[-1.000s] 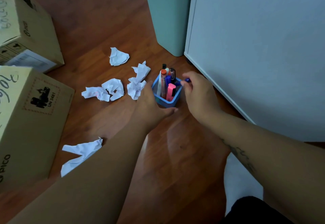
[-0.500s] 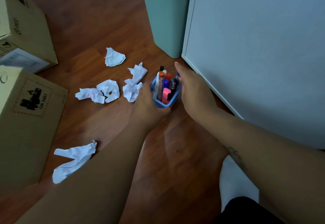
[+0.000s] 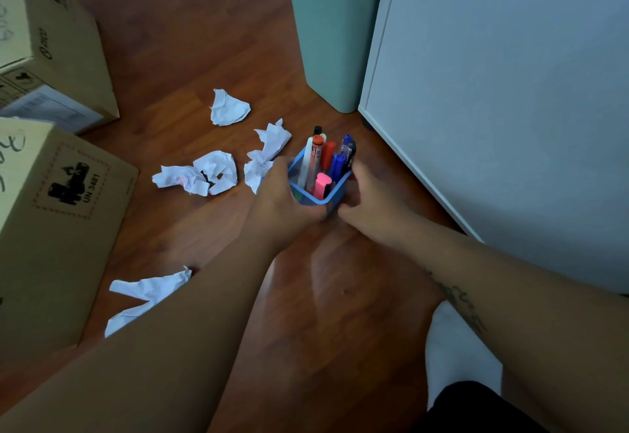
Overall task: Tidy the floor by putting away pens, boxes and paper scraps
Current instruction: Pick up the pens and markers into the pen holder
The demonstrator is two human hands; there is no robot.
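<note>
- Between the two hands, on the wooden floor [image 3: 190, 37], stands a blue pen holder [image 3: 318, 196], square in plan and upright; whether its base touches the boards is hidden by the hands.
- The left hand [image 3: 282, 204] wraps the holder's left wall, its grip clamped on that side, with the thumb running along the near edge.
- The right hand [image 3: 366, 199] presses the holder's right wall, its grip likewise closed on the holder, fingers curled around the far side.
- Inside the grip, the holder carries upright pens and markers: an orange-capped marker [image 3: 317, 152], a red pen [image 3: 328, 155], blue pens [image 3: 337, 167], a pink highlighter [image 3: 321, 186] at the near side.
- Just left of the left grip, touching or nearly touching the fingers, lies a crumpled paper scrap [image 3: 267, 155].
- Further left of the grip lies a pair of crumpled scraps [image 3: 197, 175] side by side; beyond and left sits another scrap [image 3: 228, 109].
- Near the left forearm, well back from the grip, a flatter torn scrap [image 3: 146, 291] lies partly under the arm.
- Far left of the grip stand two cardboard boxes, the nearer box [image 3: 51, 221] bearing a "UN 3481" label, the farther box [image 3: 51, 44] behind it.
- Beyond the grip stands a pale green bin [image 3: 330, 44] with a dark liner, beside a white cabinet [image 3: 510, 92] to the right of the grip.
</note>
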